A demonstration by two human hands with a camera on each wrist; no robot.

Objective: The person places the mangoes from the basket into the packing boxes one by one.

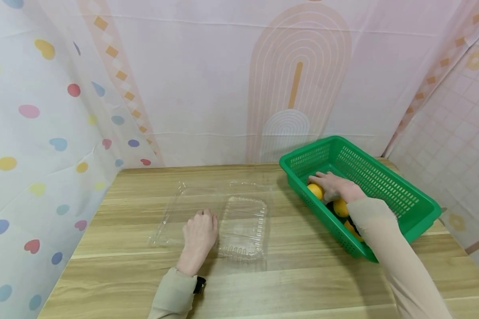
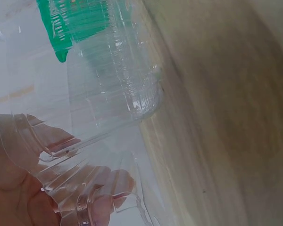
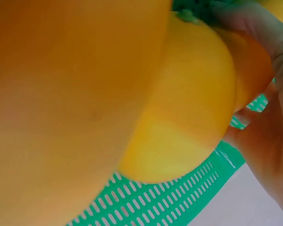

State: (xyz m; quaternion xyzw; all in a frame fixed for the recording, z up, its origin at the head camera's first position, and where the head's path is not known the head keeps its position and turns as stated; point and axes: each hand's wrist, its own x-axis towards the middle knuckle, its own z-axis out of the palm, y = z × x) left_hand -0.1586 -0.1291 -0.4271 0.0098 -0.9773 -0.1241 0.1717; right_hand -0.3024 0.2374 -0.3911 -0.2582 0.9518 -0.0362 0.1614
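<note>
Right hand (image 1: 335, 185) inside green basket (image 1: 377, 173), right side; fingers curled round an orange (image 1: 315, 192), more oranges (image 1: 340, 207) nearer. Left hand (image 1: 199, 232), left on table (image 1: 295, 279), pinching opened clear box (image 1: 241, 226) mid-fold.

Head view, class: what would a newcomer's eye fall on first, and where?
The bright green perforated plastic basket on the light wooden table's right side likely catches the eye first. Round orange fruits stand out inside it, with the person's right grip on one. Left of it lies an open clear plastic box, held by the left grip.
</note>
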